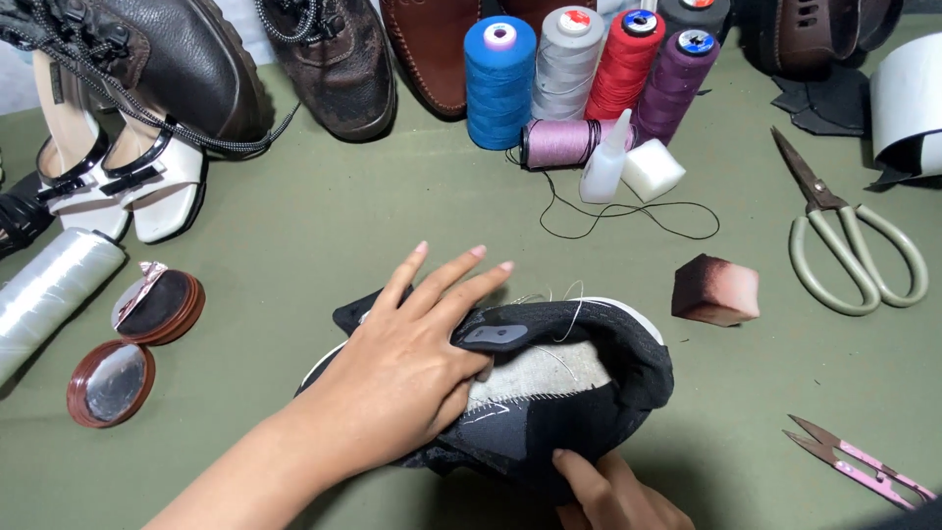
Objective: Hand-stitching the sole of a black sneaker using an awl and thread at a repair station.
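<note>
My left hand [402, 378] lies flat, fingers [446, 285] spread, steadying the black sneaker [579, 393] while my right hand [613, 496] pinches its lower edge.

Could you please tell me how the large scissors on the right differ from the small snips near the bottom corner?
The large scissors have pale green looped handles and dark blades; the small snips have pink handles without loops. The large scissors are far bigger. Their blades point up-left and look closed; the snips' tips stand slightly apart. Both lie flat on the green table.
</note>
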